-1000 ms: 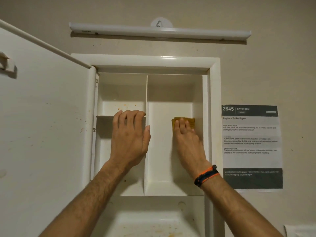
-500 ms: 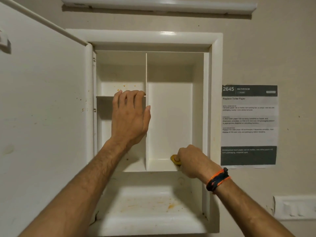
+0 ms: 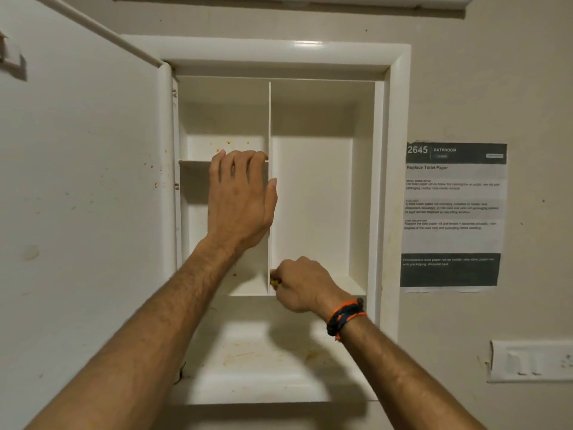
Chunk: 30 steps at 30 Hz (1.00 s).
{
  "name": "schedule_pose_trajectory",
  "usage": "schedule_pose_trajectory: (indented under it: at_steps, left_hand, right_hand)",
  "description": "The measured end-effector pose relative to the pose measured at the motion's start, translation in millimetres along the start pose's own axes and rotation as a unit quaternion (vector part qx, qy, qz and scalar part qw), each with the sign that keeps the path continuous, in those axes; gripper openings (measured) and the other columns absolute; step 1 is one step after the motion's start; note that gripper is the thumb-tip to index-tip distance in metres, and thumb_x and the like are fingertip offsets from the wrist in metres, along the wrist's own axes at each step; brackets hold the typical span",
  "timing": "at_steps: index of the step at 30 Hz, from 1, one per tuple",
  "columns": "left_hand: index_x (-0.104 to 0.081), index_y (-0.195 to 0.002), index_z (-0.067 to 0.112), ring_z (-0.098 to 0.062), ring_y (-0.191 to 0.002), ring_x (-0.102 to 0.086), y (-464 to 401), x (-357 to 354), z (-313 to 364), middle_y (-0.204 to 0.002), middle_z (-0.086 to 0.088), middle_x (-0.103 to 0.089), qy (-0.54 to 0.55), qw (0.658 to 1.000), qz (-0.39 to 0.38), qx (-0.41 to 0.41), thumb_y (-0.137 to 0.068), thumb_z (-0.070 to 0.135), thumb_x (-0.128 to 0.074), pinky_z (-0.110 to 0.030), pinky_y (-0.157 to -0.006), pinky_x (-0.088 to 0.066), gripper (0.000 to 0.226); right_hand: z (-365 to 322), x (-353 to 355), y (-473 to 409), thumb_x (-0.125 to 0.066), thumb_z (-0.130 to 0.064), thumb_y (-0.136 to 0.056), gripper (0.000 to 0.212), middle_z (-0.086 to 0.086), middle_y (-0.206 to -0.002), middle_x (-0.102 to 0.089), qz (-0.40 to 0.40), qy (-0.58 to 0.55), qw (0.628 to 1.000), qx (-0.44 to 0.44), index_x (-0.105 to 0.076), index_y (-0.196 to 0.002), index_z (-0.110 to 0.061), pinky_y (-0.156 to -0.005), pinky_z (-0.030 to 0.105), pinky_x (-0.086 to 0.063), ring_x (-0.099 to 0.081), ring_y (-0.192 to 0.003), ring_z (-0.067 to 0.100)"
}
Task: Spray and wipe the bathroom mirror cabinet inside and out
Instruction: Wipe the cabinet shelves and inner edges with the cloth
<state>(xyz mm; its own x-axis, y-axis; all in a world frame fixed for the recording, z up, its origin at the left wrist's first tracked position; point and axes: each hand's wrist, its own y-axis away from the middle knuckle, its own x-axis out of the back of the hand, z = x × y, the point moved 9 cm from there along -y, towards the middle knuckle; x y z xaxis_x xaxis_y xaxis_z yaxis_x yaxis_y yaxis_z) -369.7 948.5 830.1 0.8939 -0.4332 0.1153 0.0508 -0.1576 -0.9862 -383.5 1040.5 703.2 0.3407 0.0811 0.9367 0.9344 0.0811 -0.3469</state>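
Head view: open cabinet door (image 3: 80, 212) hangs left of both hands. Left hand (image 3: 240, 200) lies flat, fingers spread and gripping nothing, over the short shelf (image 3: 193, 162) and central divider (image 3: 269, 119) of the cabinet (image 3: 398, 181). Right hand (image 3: 305, 285), below and to the right, is clenched around a yellow cloth (image 3: 274, 282) at the divider's foot. Stained bottom shelf (image 3: 248, 361) lies beneath both; a printed notice (image 3: 452, 212) is posted further right.

Glossy white cabinet (image 3: 400, 150), matt paper notice (image 3: 452, 237).
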Motion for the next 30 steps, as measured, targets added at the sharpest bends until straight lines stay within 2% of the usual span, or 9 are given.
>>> schedule_pose_trajectory:
  at_steps: [4,7,10,12,17,19,23,27,30]
  left_hand:
    - [-0.049,-0.120,0.010,-0.029,-0.111,-0.046,0,0,0,-0.117,-0.010,-0.052,-0.001,1.000,0.004,-0.003,-0.095,0.035,-0.040,-0.048,-0.113,-0.025,0.037]
    - [-0.049,-0.120,0.010,-0.029,-0.111,-0.046,0,-1,-1,-0.117,-0.010,-0.052,0.001,1.000,0.004,-0.004,-0.095,0.035,-0.040,-0.048,-0.113,-0.024,0.037]
    - [-0.048,-0.120,0.010,-0.030,-0.111,-0.046,0,-1,-1,-0.117,-0.010,-0.051,0.001,1.000,0.007,0.001,-0.094,0.035,-0.040,-0.048,-0.113,-0.024,0.037]
    - [-0.048,-0.119,0.010,-0.030,-0.111,-0.046,0,-1,0,-0.117,-0.010,-0.051,0.001,1.000,0.009,0.003,-0.094,0.034,-0.040,-0.048,-0.113,-0.024,0.036]
    - [-0.049,-0.118,0.009,-0.030,-0.110,-0.046,0,1,2,-0.115,-0.010,-0.051,-0.001,1.000,0.019,0.012,-0.093,0.032,-0.041,-0.048,-0.114,-0.024,0.034]
    - [-0.049,-0.118,0.009,-0.030,-0.110,-0.046,0,1,2,-0.115,-0.010,-0.051,0.000,1.000,0.020,0.010,-0.093,0.031,-0.041,-0.048,-0.113,-0.024,0.034]
    - [-0.049,-0.118,0.009,-0.031,-0.110,-0.047,1,1,1,-0.116,-0.010,-0.051,-0.002,1.000,0.016,0.004,-0.094,0.032,-0.041,-0.048,-0.113,-0.025,0.035]
    - [-0.049,-0.119,0.010,-0.030,-0.111,-0.047,0,0,0,-0.116,-0.010,-0.052,-0.006,1.000,0.006,-0.002,-0.094,0.034,-0.040,-0.048,-0.113,-0.025,0.036]
    - [-0.049,-0.120,0.010,-0.029,-0.111,-0.047,0,-1,0,-0.117,-0.010,-0.051,-0.004,1.000,0.001,0.003,-0.094,0.035,-0.040,-0.048,-0.113,-0.024,0.036]
  right_hand:
    - [27,3,12,-0.040,-0.023,-0.098,0.038,0.017,-0.122,-0.059,0.003,-0.034,0.999,-0.030,-0.056,-0.129,-0.010,-0.087,0.035,-0.049,-0.058,-0.106,0.036]
    - [60,10,16,-0.039,-0.029,-0.102,0.036,0.017,-0.119,-0.061,0.001,-0.001,0.997,-0.075,-0.058,-0.123,-0.007,-0.077,0.030,-0.045,-0.061,-0.102,0.034]
    - [73,11,20,-0.039,-0.025,-0.102,0.032,0.016,-0.109,-0.064,0.005,0.018,0.996,-0.086,-0.061,-0.111,-0.004,-0.070,0.029,-0.044,-0.056,-0.081,0.028]
    - [72,10,21,-0.039,-0.022,-0.101,0.029,0.016,-0.106,-0.065,0.007,0.025,0.996,-0.086,-0.061,-0.107,-0.004,-0.068,0.028,-0.043,-0.053,-0.076,0.026]
    - [30,10,22,-0.040,-0.019,-0.097,0.029,0.017,-0.108,-0.066,0.019,-0.027,0.999,-0.032,-0.064,-0.108,-0.005,-0.075,0.031,-0.046,-0.060,-0.094,0.034]
    - [-4,7,28,-0.044,-0.018,-0.093,0.019,0.018,-0.104,-0.064,0.052,-0.024,0.998,0.011,-0.059,-0.095,-0.007,-0.068,0.030,-0.036,-0.057,-0.094,0.037]
    - [-18,5,44,-0.046,-0.022,-0.090,0.008,0.004,-0.090,-0.054,0.122,-0.010,0.992,0.027,-0.049,-0.094,-0.015,-0.065,0.031,-0.031,-0.052,-0.091,0.029]
    - [14,9,48,-0.039,-0.023,-0.095,0.032,0.007,-0.107,-0.063,0.108,0.000,0.994,0.028,-0.056,-0.121,-0.017,-0.074,0.036,-0.043,-0.057,-0.099,0.030]
    - [53,16,43,-0.032,-0.029,-0.101,0.039,0.009,-0.107,-0.066,0.084,-0.004,0.996,-0.034,-0.060,-0.124,-0.015,-0.075,0.033,-0.045,-0.060,-0.096,0.029]
